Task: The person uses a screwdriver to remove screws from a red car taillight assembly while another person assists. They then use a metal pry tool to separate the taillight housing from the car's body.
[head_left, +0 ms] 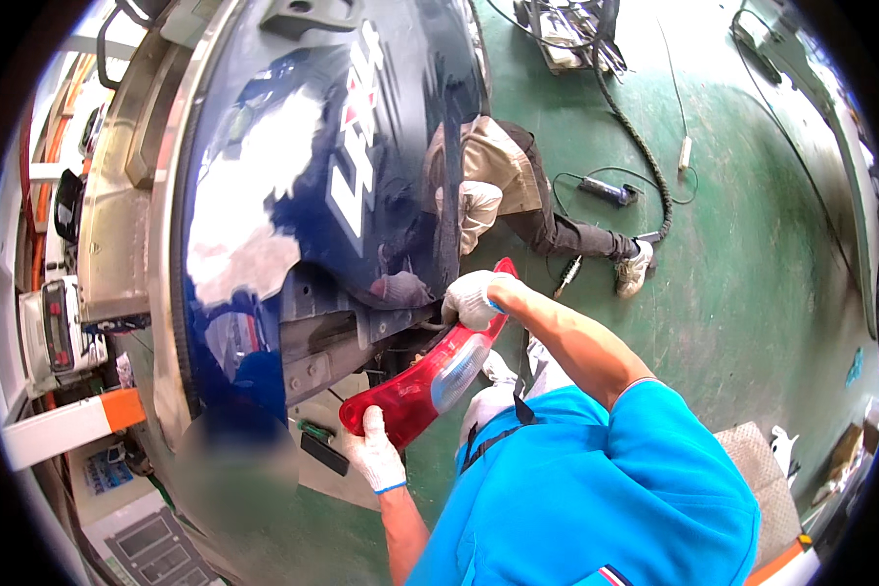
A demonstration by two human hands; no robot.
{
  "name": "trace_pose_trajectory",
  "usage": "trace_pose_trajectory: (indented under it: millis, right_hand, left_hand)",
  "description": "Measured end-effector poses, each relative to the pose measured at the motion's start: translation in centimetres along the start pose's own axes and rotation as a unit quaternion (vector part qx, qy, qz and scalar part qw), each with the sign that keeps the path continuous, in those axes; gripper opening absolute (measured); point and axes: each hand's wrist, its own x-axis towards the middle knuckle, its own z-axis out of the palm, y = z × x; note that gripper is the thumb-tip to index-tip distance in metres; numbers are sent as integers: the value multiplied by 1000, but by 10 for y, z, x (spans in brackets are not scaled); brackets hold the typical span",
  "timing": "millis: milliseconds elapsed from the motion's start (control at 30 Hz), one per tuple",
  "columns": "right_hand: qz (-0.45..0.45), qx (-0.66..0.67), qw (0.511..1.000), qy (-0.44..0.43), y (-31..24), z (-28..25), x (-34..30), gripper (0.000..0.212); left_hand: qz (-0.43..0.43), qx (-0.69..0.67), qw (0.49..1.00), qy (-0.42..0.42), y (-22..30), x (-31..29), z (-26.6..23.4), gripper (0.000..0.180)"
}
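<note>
A red car tail light [410,396] with a clear section is held slanted in front of me, apart from the vehicle's corner. My left hand [376,451], in a white knit glove, grips its lower end with the thumb on the red lens. Near its upper end, my right hand [474,299], gloved too, is closed over the inner edge; its fingertips are partly hidden. Just beyond the light is the lamp opening [337,356] in the dark blue tailgate side of the vehicle [400,176], where bare metal and brackets show.
A person [518,181] in beige and dark trousers crouches beyond the panel. On the green floor lie a power tool [607,190], a thick black hose [645,146] and cables. A tool cart [566,39] stands farther off. An orange-and-white bar [78,425] juts in at left.
</note>
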Motion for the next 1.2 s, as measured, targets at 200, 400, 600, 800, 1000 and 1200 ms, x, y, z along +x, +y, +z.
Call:
trace_pose_trajectory:
  millis: [200, 400, 600, 800, 1000, 1200]
  right_hand:
    - [-20, 9, 976, 218, 6, 22, -22, 45]
    - [130, 402, 742, 520, 61, 88, -87, 59]
    - [164, 479, 772, 384, 89, 160, -71, 86]
    - [-12, 654, 660, 369, 114, 192, -22, 89]
    - [14, 520, 816, 252, 144, 184, -24, 82]
    - [-159, 437, 835, 295, 167, 181, -6, 64]
  left_hand:
    - [23, 33, 999, -17, -18, 27, -8, 48]
    - [18, -4, 998, -64, -4, 34, -8, 56]
    - [-23, 5, 999, -38, -15, 45, -11, 58]
    - [-35, -35, 997, -57, -13, 51, -8, 66]
    - [10, 18, 1000, 16, -50, 65, -46, 73]
    - [-9, 143, 986, 81, -18, 48, -11, 73]
